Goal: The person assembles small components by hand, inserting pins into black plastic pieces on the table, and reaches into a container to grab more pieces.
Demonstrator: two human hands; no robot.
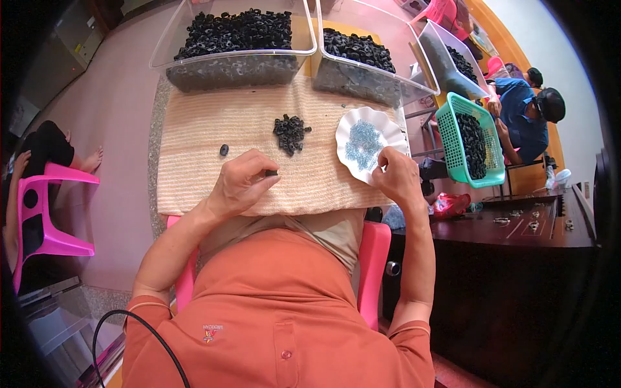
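Observation:
My left hand (238, 183) is closed in a pinch above the striped towel (194, 123), with a small black plastic part (272, 172) at its fingertips. My right hand (400, 176) is at the near right rim of a white scalloped plate (347, 126). Its thumb and fingers are pressed together, and anything between them is hidden. Tiny clear bluish pieces (363, 142) lie spread over that plate. A small heap of black parts (291, 134) sits on the towel beyond my hands. One single black part (224, 150) lies apart to its left.
Two clear bins (233, 71) (362, 81) of black parts stand at the far edge. Another bin (446, 68) and a green basket (462, 155) of parts are at right. A dark wooden table (504, 233) is beside me. People sit at left and right, near a pink chair (52, 213).

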